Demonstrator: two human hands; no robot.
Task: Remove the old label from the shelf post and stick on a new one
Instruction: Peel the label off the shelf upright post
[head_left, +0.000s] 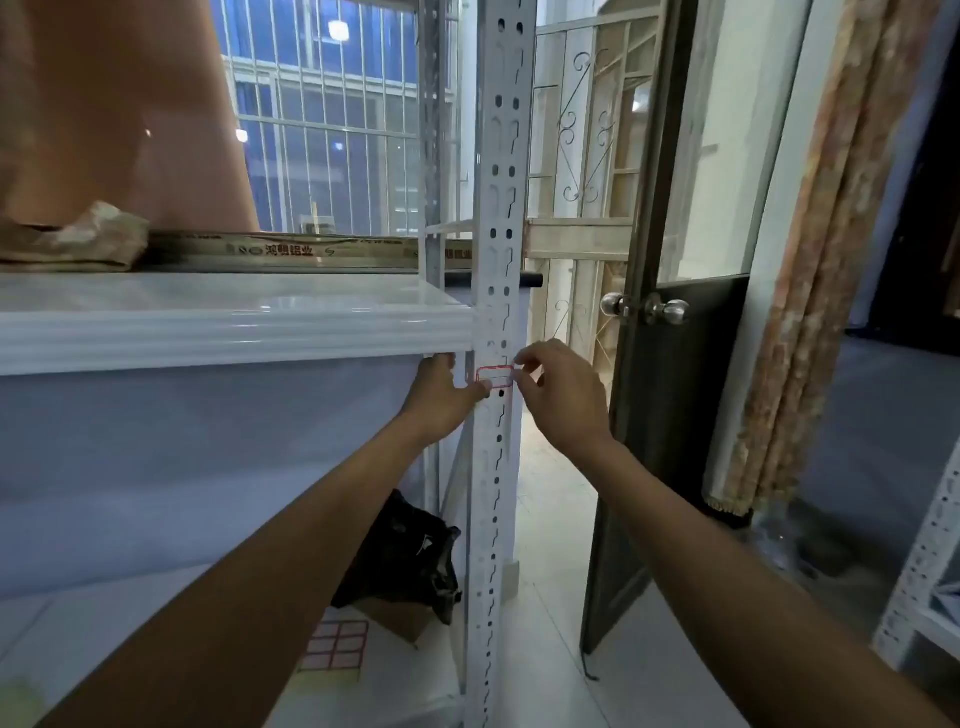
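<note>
Two hands meet at a red-bordered label (495, 376) on the white perforated shelf post (496, 249), just below the shelf edge (234, 332). We see the right hand (561, 395) with thumb and forefinger pinched at the label's right edge — whether peeling it off or pressing it down we cannot tell. The left hand (441, 397) lies open, its fingertips (483, 387) flat on the label's left end, probably to steady it. Lower down, a sheet of spare labels (335, 647) rests on the bottom shelf beside a black bag (405, 556) — within easy reach. A dark door (670, 415) stands open at the right.
</note>
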